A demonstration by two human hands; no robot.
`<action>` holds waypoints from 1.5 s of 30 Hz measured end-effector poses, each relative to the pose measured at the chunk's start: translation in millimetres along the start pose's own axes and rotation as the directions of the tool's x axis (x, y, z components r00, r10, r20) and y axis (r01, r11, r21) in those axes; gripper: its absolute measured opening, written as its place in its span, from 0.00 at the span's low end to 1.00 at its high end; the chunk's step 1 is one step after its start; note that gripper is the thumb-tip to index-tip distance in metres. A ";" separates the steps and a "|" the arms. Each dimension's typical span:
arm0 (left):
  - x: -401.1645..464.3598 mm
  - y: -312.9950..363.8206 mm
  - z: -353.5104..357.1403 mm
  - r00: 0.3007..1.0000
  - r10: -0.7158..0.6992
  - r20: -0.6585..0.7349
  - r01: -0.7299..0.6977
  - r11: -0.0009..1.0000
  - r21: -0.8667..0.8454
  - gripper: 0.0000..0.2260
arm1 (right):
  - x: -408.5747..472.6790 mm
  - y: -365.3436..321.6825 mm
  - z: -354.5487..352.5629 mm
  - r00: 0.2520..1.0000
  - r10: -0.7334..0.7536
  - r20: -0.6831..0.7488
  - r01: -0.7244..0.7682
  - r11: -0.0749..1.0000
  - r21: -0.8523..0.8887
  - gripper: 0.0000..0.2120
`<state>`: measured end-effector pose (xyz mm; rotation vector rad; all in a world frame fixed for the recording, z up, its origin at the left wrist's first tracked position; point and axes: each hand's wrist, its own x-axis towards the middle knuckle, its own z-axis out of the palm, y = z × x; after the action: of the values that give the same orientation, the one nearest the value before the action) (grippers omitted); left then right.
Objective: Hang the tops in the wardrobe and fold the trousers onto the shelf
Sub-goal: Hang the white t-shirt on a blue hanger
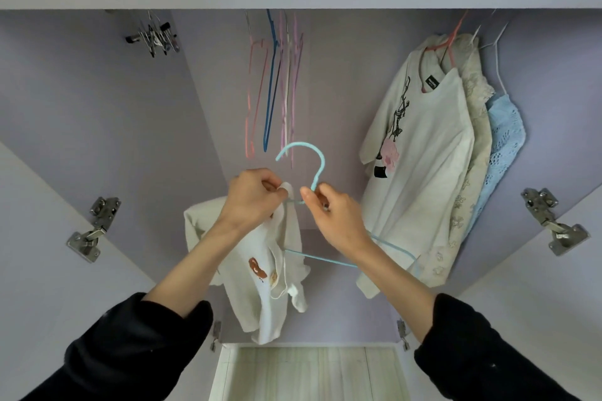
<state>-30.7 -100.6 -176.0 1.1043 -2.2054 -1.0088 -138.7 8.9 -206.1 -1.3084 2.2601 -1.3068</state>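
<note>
Left hand (pixel 252 197) fingers pinch white top (pixel 260 270) — right hand (pixel 332 215) pinches blue hanger (pixel 317 169); three tops (pixel 423 153) hung.

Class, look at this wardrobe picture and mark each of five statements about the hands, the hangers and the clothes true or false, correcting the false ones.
1. The right hand pinches the light blue hanger just below its hook. True.
2. The white top in the left hand already hangs from the rail. False: it is held in front of the wardrobe, only partly on the hanger.
3. Three tops hang at the right side of the wardrobe, the white printed T-shirt in front. True.
4. The empty hangers in the middle all carry trousers. False: they are bare.
5. Both wardrobe doors are shut. False: both stand open, their hinges showing.
</note>
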 end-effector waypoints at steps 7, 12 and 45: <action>-0.9 -0.5 0.8 0.929 0.349 0.124 -0.364 0.797 0.482 0.10 | 3.9 1.1 -10.9 0.995 0.086 -0.057 -0.070 0.970 0.233 0.17; 1.8 -0.4 7.9 0.947 0.309 0.092 -0.321 0.875 0.363 0.09 | 5.1 -0.5 -19.7 0.988 -0.072 -0.134 0.084 0.993 0.082 0.05; -3.3 -62.0 -62.2 0.944 0.302 -0.134 -0.233 0.897 0.377 0.05 | 23.3 102.5 -99.2 0.865 0.220 0.452 0.072 0.836 -0.544 0.12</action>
<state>42.6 -148.0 -186.4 0.9554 -2.3534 -0.3756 -268.5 70.0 -223.5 -1.4767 2.3185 -0.2061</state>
